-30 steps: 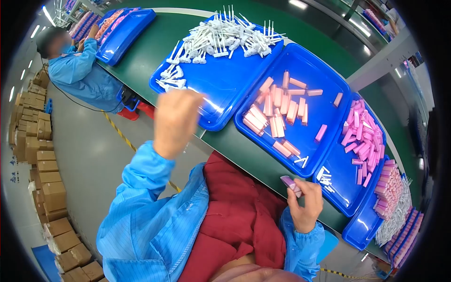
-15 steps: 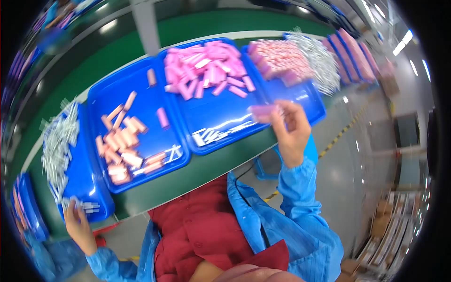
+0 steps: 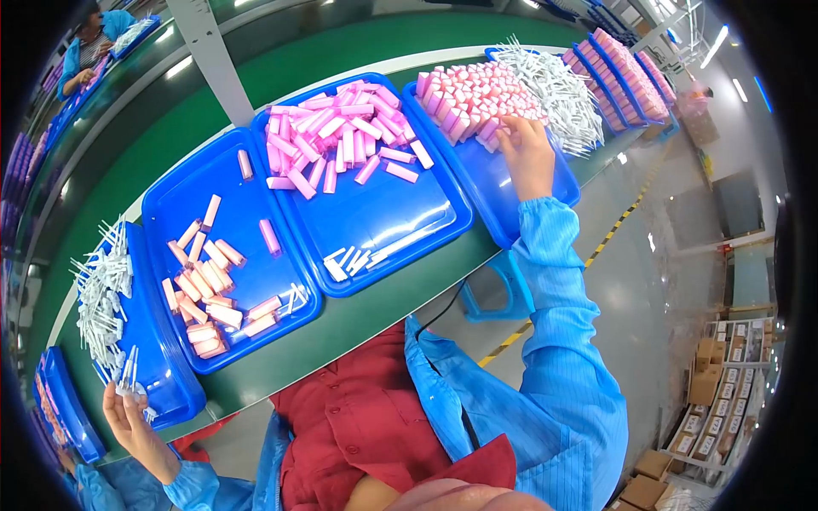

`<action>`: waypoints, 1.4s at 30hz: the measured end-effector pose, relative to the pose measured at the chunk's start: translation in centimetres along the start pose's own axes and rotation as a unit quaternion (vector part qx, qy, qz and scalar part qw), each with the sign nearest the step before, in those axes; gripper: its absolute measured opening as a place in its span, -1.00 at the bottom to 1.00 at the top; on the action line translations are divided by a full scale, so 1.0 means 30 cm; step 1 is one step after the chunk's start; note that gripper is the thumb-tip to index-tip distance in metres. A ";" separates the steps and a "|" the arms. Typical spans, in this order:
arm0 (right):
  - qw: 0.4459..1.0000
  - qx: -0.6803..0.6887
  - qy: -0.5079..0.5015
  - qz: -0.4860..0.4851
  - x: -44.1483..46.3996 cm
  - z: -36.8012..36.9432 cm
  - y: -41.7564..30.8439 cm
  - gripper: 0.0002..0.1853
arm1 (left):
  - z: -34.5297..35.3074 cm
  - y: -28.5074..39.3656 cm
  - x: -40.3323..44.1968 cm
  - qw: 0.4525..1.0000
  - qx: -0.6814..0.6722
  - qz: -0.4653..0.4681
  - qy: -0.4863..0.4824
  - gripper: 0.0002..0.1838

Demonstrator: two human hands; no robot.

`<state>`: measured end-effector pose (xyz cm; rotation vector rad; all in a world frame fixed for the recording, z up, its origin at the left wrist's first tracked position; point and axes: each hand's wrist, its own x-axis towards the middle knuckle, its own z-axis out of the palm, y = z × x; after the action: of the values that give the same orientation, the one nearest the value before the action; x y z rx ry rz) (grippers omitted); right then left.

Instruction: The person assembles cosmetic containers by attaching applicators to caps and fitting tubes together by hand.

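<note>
My right hand pinches a pink tube at the near edge of a block of upright pink tubes in the right blue tray. At the far left, my left hand is closed at the fingertips on thin white plastic sticks, over the near end of the left blue tray. A heap of similar white sticks fills that tray's far side. Pink tubes lie piled in one middle tray, and peach tubes are scattered in the other.
White stick parts are heaped beyond the upright tubes. Stacked trays of tubes stand at the back right. A blue stool is below the green table. Another person sits at the upper left.
My right hand has moved up and away from me with the pink tube, from above the tray edge to the upright block. My left hand stays by the left tray; the view has shifted slightly.
</note>
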<state>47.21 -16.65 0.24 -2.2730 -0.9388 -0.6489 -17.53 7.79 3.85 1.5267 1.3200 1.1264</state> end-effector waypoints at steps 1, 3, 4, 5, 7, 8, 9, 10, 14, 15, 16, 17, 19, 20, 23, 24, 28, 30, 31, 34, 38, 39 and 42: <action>1.000 -0.002 0.000 -0.001 -0.003 0.005 0.000 -0.74 | 0.028 0.033 -0.019 1.000 -0.029 0.002 0.011 -0.64; 1.000 -0.005 -0.003 -0.001 -0.006 0.011 0.011 -0.74 | 0.021 0.034 -0.033 0.995 -0.095 -0.001 0.011 -0.63; 1.000 -0.005 -0.001 -0.001 -0.011 0.005 0.013 -0.74 | 0.016 0.010 -0.030 0.993 -0.117 0.004 0.002 -0.63; 1.000 -0.004 0.003 -0.002 -0.013 -0.004 0.009 -0.74 | 0.015 -0.020 -0.027 0.990 -0.138 0.010 -0.006 -0.63; 0.999 -0.004 0.042 -0.012 -0.007 -0.028 -0.026 -0.75 | 0.043 -0.014 -0.042 0.983 -0.182 0.015 -0.016 -0.63; 0.999 0.007 0.039 -0.005 -0.007 -0.075 -0.092 -0.76 | 0.062 -0.004 -0.054 0.984 -0.175 0.014 -0.027 -0.64; 0.999 0.023 0.040 -0.004 -0.013 -0.099 -0.150 -0.78 | 0.084 0.004 -0.064 0.985 -0.168 0.013 -0.040 -0.65; 0.998 0.037 0.041 0.000 -0.028 -0.105 -0.200 -0.80 | 0.114 0.010 -0.073 0.985 -0.162 0.011 -0.055 -0.66; 0.979 0.085 -0.073 -0.168 -0.117 0.021 -0.324 -0.84 | 0.336 0.089 -0.125 0.973 -0.110 0.077 -0.187 -0.73; 0.977 0.054 -0.096 -0.180 -0.128 0.059 -0.353 -0.85 | 0.395 0.110 -0.149 0.970 -0.082 0.101 -0.203 -0.73; 0.974 0.025 -0.119 -0.192 -0.134 0.091 -0.374 -0.86 | 0.450 0.129 -0.174 0.967 -0.053 0.125 -0.217 -0.73; 0.970 -0.007 -0.147 -0.196 -0.146 0.114 -0.375 -0.86 | 0.495 0.152 -0.193 0.953 0.012 0.202 -0.227 -0.72; 0.955 -0.066 -0.200 -0.210 -0.153 0.156 -0.384 -0.87 | 0.564 0.170 -0.229 0.919 0.101 0.311 -0.223 -0.68; 0.953 -0.036 -0.222 -0.206 -0.150 0.156 -0.398 -0.86 | 0.590 0.162 -0.248 0.908 0.123 0.341 -0.211 -0.66; 0.932 0.050 -0.333 -0.134 -0.150 0.074 -0.462 -0.80 | 0.623 0.156 -0.269 0.888 0.146 0.380 -0.212 -0.62; 0.920 0.183 -0.341 -0.056 -0.164 0.076 -0.481 -0.78 | 0.625 0.156 -0.273 0.889 0.139 0.378 -0.219 -0.61; 0.729 0.544 -0.354 0.216 -0.246 0.015 -0.638 -0.49 | 0.624 0.158 -0.285 0.886 0.120 0.367 -0.256 -0.59; 0.662 0.601 -0.364 0.262 -0.296 0.000 -0.721 -0.43 | 0.617 0.177 -0.283 0.879 0.120 0.368 -0.279 -0.59; 0.649 0.603 -0.370 0.281 -0.316 0.006 -0.748 -0.43 | 0.615 0.177 -0.283 0.877 0.115 0.372 -0.282 -0.59; 0.630 0.607 -0.386 0.293 -0.359 0.029 -0.796 -0.46 | 0.604 0.177 -0.284 0.875 0.115 0.362 -0.300 -0.59; 0.623 0.593 -0.435 0.267 -0.376 0.032 -0.816 -0.51 | 0.598 0.167 -0.289 0.879 0.124 0.348 -0.302 -0.61; 0.621 0.590 -0.448 0.255 -0.379 0.034 -0.817 -0.55 | 0.598 0.162 -0.289 0.878 0.127 0.351 -0.301 -0.61; 0.665 0.554 -0.456 0.206 -0.392 0.010 -0.839 -0.55 | 0.603 0.150 -0.281 0.875 0.142 0.365 -0.285 -0.64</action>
<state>21.07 -7.30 1.02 -1.3877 -0.7739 1.1396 0.59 -1.53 2.15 2.4574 0.5021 0.7909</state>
